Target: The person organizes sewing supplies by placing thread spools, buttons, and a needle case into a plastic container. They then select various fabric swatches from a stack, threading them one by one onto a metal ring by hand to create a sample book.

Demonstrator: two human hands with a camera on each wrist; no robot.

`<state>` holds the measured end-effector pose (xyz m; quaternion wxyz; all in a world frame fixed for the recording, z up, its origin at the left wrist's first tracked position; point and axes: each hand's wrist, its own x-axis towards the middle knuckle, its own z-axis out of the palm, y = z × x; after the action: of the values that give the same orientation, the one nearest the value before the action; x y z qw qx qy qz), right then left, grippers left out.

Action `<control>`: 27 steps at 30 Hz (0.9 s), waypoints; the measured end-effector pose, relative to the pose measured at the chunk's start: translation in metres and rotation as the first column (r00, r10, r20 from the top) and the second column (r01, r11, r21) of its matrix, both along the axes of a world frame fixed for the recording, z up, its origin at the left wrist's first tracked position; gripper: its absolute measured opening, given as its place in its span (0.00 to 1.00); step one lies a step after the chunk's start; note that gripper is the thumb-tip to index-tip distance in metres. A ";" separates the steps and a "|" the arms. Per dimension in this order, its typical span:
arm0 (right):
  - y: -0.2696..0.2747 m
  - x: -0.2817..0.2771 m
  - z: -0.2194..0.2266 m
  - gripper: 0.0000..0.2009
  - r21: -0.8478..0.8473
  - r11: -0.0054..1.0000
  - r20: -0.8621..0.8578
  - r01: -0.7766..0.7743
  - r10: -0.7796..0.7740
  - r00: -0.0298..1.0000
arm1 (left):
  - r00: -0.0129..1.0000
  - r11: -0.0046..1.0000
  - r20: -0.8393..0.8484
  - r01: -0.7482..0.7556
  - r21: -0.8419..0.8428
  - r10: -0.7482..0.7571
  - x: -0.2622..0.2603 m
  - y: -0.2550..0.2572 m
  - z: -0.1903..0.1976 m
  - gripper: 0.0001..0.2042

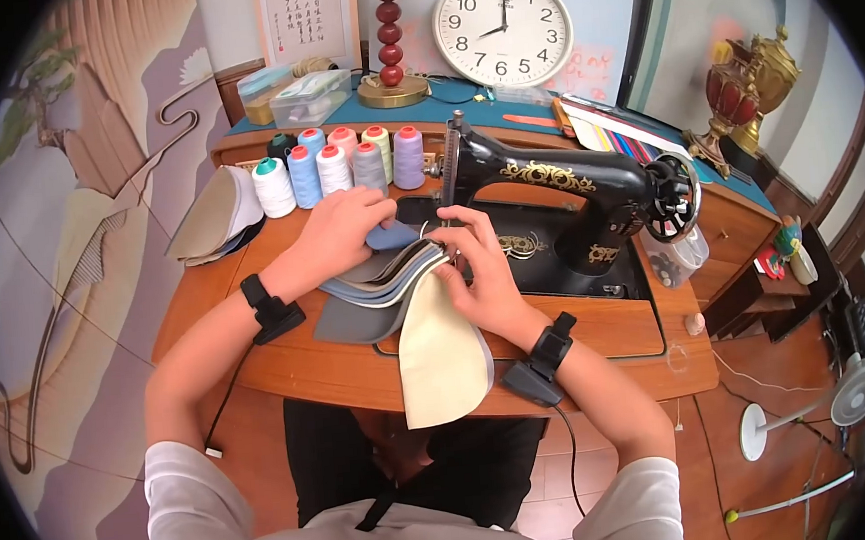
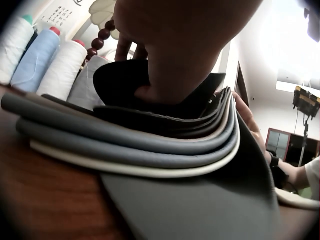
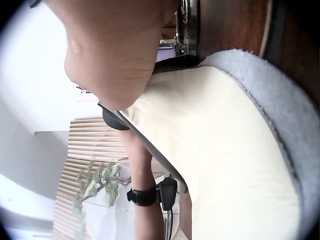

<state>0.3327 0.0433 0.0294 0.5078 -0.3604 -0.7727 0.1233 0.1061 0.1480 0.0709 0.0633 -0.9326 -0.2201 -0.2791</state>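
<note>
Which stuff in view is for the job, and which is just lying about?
Job:
material stack, held by left hand and right hand
sewing machine, next to the stack (likely)
thread spools (maybe)

Lying about, apparently:
clock
lamp
plastic boxes

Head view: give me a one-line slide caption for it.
Left hand and right hand hold layered panels before a black sewing machine, thread spools standing beyond.

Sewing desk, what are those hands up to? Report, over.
Left hand pinching blue piece. Right hand gripping layered stack. Cream piece hanging past table edge. Sewing machine close by.
</note>
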 end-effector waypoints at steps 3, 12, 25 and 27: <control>-0.001 -0.001 0.002 0.19 -0.041 0.999 0.002 -0.016 0.016 1.000 | 0.994 0.993 -0.040 -0.103 0.064 0.106 -0.001 0.003 0.002 0.12; 0.004 -0.001 -0.002 0.20 -0.001 0.999 0.016 -0.040 0.040 0.999 | 0.984 0.908 -0.039 0.144 -0.394 -0.173 0.007 0.000 0.004 0.08; 0.006 0.000 -0.006 0.21 -0.048 0.998 -0.010 0.033 -0.033 0.999 | 0.849 0.241 0.525 0.521 -0.819 -0.052 0.019 0.017 -0.038 0.10; 0.008 -0.002 -0.007 0.21 -0.068 0.997 -0.016 0.026 -0.027 1.000 | 0.835 0.205 0.549 0.543 -0.814 -0.034 0.016 0.016 -0.034 0.11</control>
<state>0.3306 0.0510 0.0223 0.5034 -0.3864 -0.7590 0.1458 0.1224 0.1644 0.0371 -0.6131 -0.7175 -0.1651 -0.2864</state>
